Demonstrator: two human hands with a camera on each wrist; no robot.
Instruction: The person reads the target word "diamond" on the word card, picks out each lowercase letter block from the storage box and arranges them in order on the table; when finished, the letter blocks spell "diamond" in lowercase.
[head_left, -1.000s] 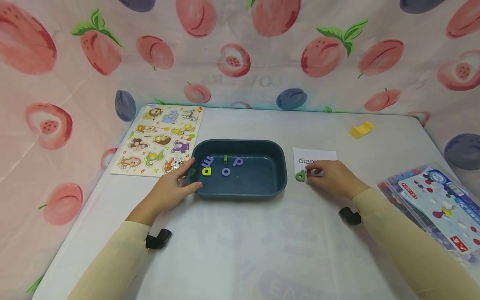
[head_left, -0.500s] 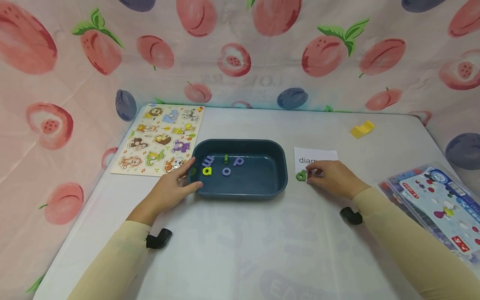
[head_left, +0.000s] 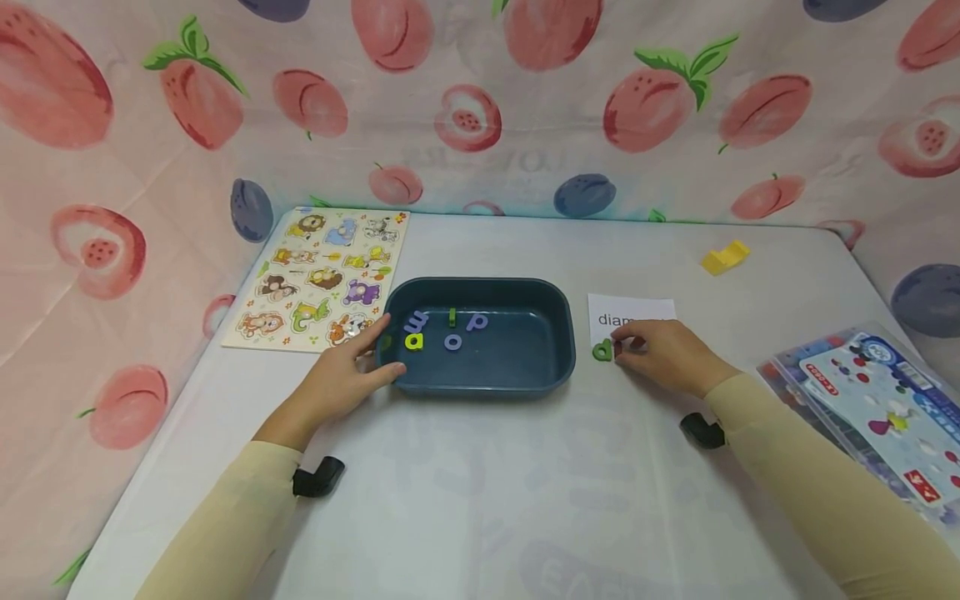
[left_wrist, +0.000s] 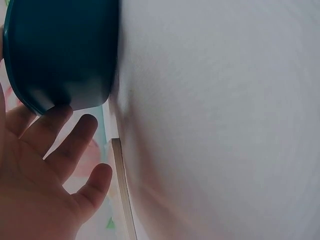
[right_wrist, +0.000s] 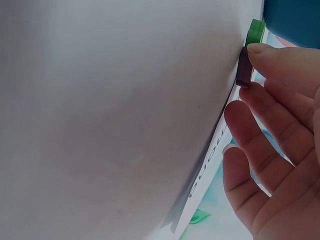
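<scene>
1. I watch the right hand point(head_left: 660, 354) first: its thumb and forefinger are pinching a small dark letter point(right_wrist: 243, 67). Its shape is hidden from me. Over the last second I make out no real change in that pinch or its place, so I judge this step is at a pause, with the piece not yet let go.

2. Just left of those fingertips sits a green letter point(head_left: 602, 351), which has stayed where it was. I cannot tell whether the two pieces touch.

3. Just past the same fingers lies a white card point(head_left: 615, 306); they cover part of its printed word, leaving "diam" readable from the head view.

4. The left hand point(head_left: 333, 381) hasn't shifted either. Its fingers are loosely spread, not clenched, and rest against the left end of the blue tray point(head_left: 517, 354), which I take as steadying it.

5. Inside the tray, to the right of the left fingers, I see a yellow letter point(head_left: 414, 342), then a round purple letter point(head_left: 453, 342) and others, all unmoved.

6. Farther off, an animal board point(head_left: 315, 279) lies beyond the left fingers, and a yellow block point(head_left: 724, 258) well beyond the right ones.
</scene>
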